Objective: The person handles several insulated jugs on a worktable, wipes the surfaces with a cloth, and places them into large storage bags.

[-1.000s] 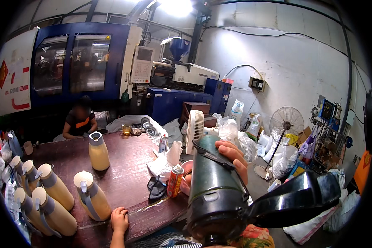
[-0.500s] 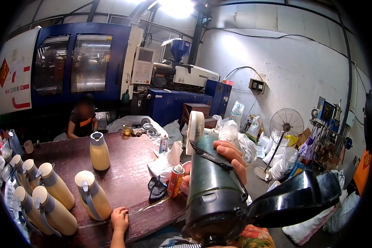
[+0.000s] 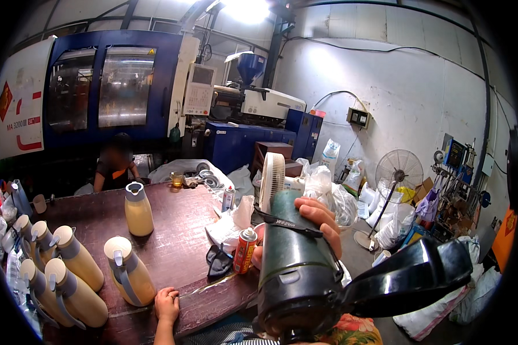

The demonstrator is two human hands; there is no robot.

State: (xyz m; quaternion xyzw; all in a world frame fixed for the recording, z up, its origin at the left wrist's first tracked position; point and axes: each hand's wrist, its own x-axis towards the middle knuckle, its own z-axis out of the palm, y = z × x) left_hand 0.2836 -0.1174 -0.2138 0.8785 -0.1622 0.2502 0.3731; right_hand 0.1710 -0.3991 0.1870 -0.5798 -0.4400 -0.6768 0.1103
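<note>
A dark green flask (image 3: 290, 253) with a black collar and a black strap is raised close in front of me. Its base points away, its mouth end toward me, and its black lid (image 3: 408, 282) hangs open to the right. My right hand (image 3: 321, 221) is wrapped round it; part of the palm is hidden behind it. On the near table edge lies my left hand (image 3: 167, 305), fingers loosely laid down, holding nothing. Closest to it stands a cream jug (image 3: 133, 276) with a grey handle. A lidless cream jug (image 3: 138, 213) stands farther back.
Several more cream jugs (image 3: 77, 259) crowd the left of the dark red table (image 3: 178, 230). A red spray can (image 3: 245, 251), black goggles-like item (image 3: 218, 261) and small fan (image 3: 271, 175) sit before the flask. Across the table is a person (image 3: 115, 169). Bags and a standing fan (image 3: 398, 175) are right.
The flask and my right hand have shifted very slightly. The person across the table has moved an arm and leaned a little. My left hand stays put.
</note>
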